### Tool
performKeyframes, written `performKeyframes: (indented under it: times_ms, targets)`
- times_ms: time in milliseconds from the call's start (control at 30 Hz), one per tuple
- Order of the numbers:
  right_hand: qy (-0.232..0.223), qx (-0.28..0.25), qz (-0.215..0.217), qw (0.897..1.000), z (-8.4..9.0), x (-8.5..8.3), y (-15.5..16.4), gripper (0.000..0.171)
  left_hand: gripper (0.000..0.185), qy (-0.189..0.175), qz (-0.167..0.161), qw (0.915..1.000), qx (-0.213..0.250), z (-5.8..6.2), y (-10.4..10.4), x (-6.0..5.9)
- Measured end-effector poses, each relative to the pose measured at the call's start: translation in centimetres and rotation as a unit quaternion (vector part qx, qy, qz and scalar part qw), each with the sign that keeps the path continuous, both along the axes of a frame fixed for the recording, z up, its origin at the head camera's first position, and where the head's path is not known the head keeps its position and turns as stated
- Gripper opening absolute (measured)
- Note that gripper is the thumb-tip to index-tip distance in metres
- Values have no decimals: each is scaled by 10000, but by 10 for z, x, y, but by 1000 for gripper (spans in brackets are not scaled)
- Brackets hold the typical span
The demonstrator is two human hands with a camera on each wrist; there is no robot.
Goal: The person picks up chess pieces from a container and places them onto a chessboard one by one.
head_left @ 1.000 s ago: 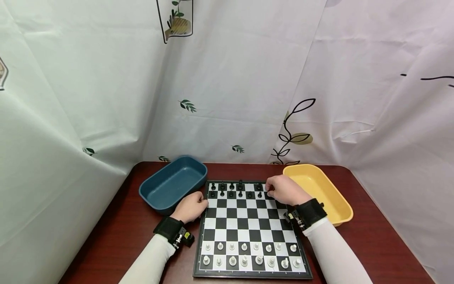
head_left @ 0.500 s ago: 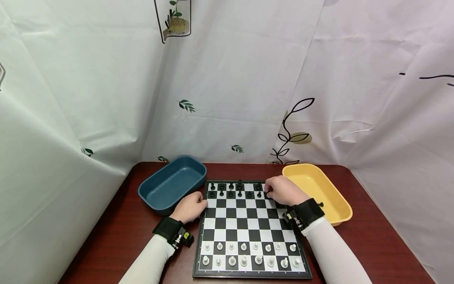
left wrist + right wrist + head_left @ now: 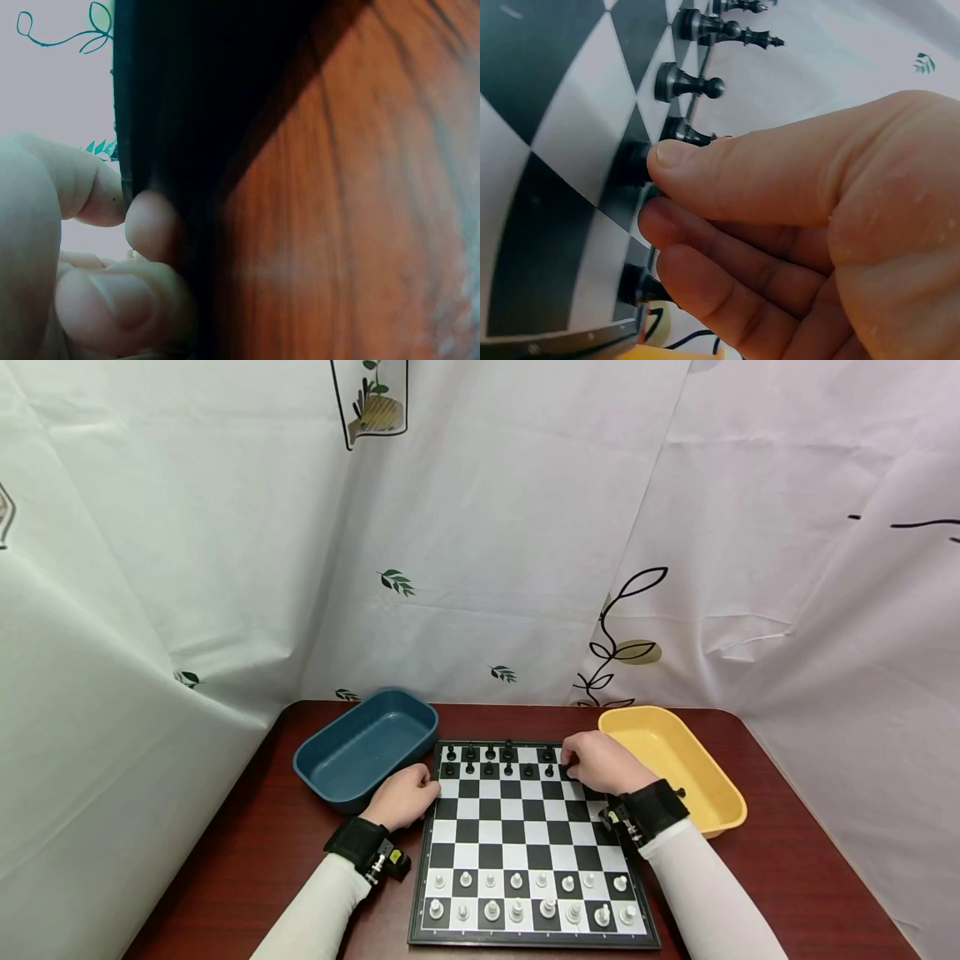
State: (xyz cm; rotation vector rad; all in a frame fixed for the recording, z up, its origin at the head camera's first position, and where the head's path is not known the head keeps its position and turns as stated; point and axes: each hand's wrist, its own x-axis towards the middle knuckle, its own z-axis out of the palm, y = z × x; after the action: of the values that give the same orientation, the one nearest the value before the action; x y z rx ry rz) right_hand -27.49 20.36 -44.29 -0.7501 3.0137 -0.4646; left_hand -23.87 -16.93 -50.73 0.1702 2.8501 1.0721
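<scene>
A magnetic-style black-and-white chessboard (image 3: 501, 833) lies on the table, with black pieces along its far side and white pieces (image 3: 547, 908) in two near rows. At the far right corner my right hand (image 3: 606, 763) pinches a black chess piece (image 3: 635, 163), likely a pawn; its top is hidden by the thumb. Another black piece (image 3: 639, 285) stands beside those fingers, and a black pawn (image 3: 686, 82) stands beyond the thumb. My left hand (image 3: 401, 797), fingers curled, holds the board's left edge; the left wrist view shows its fingertips (image 3: 154, 225) against the dark rim.
A blue tray (image 3: 315, 758) stands left of the board, just behind my left hand. To the right is a yellow tray (image 3: 712, 768) with a small dark piece (image 3: 680, 792) in it, partly below my right wrist. A white patterned cloth (image 3: 480, 527) hangs behind the table.
</scene>
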Motion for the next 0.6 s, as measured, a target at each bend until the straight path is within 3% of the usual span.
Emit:
performKeyframes:
  times_ms: [367,600]
  targets:
    - [377,-353,-123,9986,19,3,26,7,24,-33,18,10000,-22,1,0,0]
    - [944,-290,-342,9945,28,2,54,12,25,-44,17,10000,1,1,0,1]
